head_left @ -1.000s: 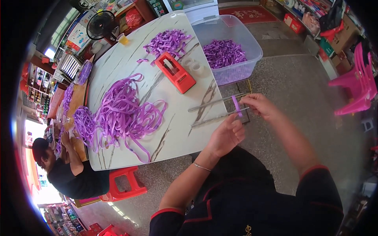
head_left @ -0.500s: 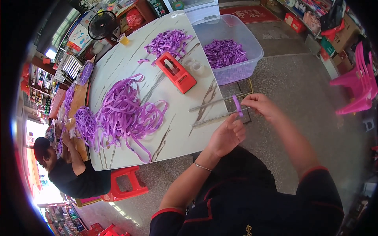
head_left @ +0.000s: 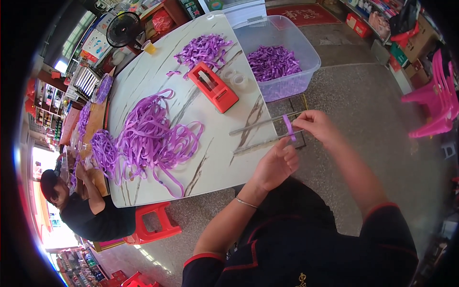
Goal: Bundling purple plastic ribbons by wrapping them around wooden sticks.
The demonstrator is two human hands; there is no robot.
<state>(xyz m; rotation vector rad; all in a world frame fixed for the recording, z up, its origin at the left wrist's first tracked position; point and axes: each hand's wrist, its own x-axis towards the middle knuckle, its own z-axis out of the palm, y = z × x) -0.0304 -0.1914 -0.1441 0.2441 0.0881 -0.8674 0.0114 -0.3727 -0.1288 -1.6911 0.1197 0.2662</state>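
My right hand (head_left: 319,125) pinches a short purple ribbon strip (head_left: 288,127) that wraps across two thin metal rods (head_left: 260,131) lying at the edge of a marble-patterned table (head_left: 210,158). My left hand (head_left: 278,162) sits just below the rods with its fingers curled, touching the strip's lower end. A large heap of loose purple ribbon (head_left: 153,136) lies on the table to the left.
A red tape dispenser (head_left: 213,87) and tape rolls (head_left: 235,77) sit mid-table. A clear plastic bin (head_left: 279,55) holds purple ribbon pieces. A second person (head_left: 81,205) sits at the left near a red stool (head_left: 153,225). Pink chairs (head_left: 437,95) stand right; a fan (head_left: 123,29) is far back.
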